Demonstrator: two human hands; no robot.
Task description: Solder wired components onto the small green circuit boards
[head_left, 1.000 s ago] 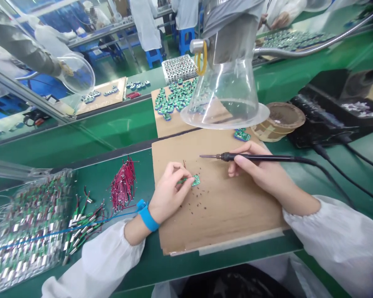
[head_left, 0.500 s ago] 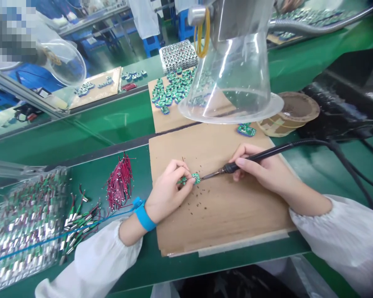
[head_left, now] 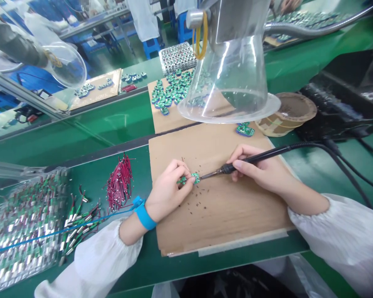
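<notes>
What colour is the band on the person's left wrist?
Bright blue; the wrist strap shows best in the head view.

Matt cardboard sheet [head_left: 226, 219], glossy circuit board [head_left: 196, 178], smooth clear plastic hood [head_left: 226, 82].

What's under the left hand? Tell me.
The left hand rests over a cardboard sheet, fingertips on a small green circuit board; the sheet beneath the palm is hidden.

No words, labels or numbers can be read; markings on the green circuit board [head_left: 196, 178] at six o'clock are too small to tell.
</notes>
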